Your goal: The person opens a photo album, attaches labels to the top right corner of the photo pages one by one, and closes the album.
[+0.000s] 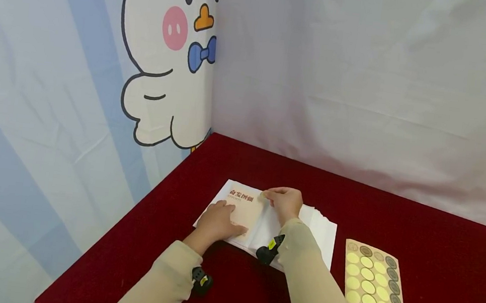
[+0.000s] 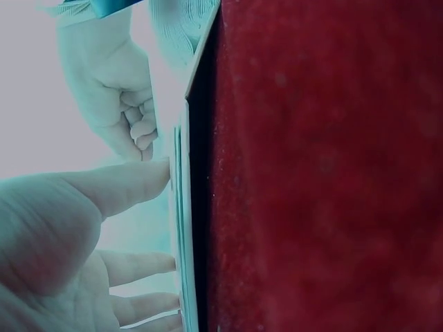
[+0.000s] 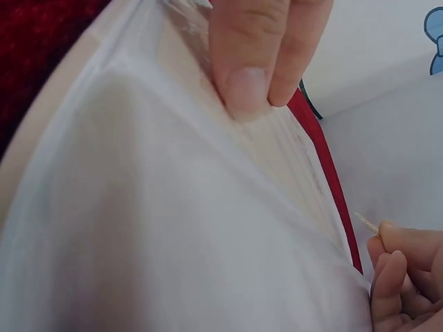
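A cream booklet [image 1: 246, 215] with red characters lies on white wrapping paper [image 1: 321, 230]. My left hand [image 1: 217, 222] rests on it with thumb and fingers spread, holding it down. In the left wrist view, the thumb [image 2: 131, 185] and straight fingers press against the layered edge of the stack. My right hand [image 1: 285, 204] is at the booklet's upper right corner. Between thumb and index finger it pinches a small gold sticker [image 3: 367, 223], seen edge-on in the right wrist view. Thin, creased white paper [image 3: 187, 221] fills much of that view.
A sheet of round gold stickers [image 1: 370, 281], with some darker rounds along its top and right side, lies right of the paper. The table has a red cloth [image 1: 449, 275]. Pale curtains [image 1: 367, 85], one printed with a cartoon bird [image 1: 154, 96], hang behind and at left.
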Tool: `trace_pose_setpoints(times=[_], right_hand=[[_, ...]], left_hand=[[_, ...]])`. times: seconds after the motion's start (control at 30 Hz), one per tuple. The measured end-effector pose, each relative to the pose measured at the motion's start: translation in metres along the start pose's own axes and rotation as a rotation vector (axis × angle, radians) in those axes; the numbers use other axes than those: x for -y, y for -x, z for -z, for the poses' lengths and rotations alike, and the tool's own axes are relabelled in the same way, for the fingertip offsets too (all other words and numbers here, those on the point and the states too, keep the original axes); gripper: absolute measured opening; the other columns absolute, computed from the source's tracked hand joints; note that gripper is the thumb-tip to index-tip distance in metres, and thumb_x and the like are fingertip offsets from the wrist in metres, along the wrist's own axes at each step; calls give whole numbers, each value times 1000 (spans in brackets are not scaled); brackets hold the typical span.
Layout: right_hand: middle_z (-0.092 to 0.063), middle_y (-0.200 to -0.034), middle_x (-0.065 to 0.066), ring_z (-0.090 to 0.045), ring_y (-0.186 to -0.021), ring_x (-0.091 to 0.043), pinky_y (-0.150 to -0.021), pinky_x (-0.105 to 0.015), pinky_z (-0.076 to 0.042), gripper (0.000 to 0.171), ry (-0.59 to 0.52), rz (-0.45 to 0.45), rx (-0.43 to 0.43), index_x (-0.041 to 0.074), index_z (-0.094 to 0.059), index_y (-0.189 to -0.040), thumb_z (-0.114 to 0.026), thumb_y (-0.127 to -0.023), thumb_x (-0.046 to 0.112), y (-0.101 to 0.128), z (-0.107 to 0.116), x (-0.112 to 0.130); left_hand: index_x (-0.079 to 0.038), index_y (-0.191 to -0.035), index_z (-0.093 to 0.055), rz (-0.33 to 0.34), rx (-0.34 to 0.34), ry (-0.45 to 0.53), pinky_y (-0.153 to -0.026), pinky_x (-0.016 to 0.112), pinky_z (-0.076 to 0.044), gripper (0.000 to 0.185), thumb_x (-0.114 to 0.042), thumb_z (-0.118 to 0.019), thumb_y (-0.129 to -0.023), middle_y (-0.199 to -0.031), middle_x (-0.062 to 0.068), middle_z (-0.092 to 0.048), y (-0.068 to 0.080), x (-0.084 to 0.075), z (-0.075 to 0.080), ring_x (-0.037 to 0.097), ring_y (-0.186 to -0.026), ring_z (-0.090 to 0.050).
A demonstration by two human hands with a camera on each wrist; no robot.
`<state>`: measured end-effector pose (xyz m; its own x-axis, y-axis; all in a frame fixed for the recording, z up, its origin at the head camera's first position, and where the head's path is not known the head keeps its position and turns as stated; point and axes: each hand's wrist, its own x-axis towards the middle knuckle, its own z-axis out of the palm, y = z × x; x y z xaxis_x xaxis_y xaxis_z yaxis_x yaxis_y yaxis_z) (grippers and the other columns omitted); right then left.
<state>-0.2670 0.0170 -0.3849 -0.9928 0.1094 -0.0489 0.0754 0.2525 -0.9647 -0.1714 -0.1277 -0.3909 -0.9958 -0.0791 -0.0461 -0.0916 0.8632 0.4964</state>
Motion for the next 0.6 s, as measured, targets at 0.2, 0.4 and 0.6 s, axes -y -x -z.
trace_pose_setpoints(times=[0.2, 0.4, 0.6], right_hand=[[-62, -60, -2, -51, -50, -9, -50, -21, -41, 4, 92, 8, -4, 1, -73, -73, -76, -73, 3, -3, -2, 0], [-61, -56, -2, -50, -49, -9, -52, -24, -40, 8, 190, -22, -3, 3, -74, -74, -79, -69, 6, -5, -4, 1], [-62, -57, -5, -51, -51, -12, -52, -25, -39, 9, 226, -43, 9, 2, -74, -72, -80, -67, 5, -5, -2, 5]], left_hand=[[1, -127, -54, 10, 10, -9, -95, 48, -39, 67, -39, -73, -76, -132, 20, -46, 0, -1, 0, 35, -117, -44], [0, -127, -55, 9, 3, -24, -94, 48, -40, 67, -39, -73, -76, -131, 20, -47, -1, -1, 1, 35, -117, -45], [0, -127, -55, 15, 7, -12, -94, 48, -40, 68, -40, -73, -76, -132, 20, -46, -2, -1, -1, 35, -117, -44]])
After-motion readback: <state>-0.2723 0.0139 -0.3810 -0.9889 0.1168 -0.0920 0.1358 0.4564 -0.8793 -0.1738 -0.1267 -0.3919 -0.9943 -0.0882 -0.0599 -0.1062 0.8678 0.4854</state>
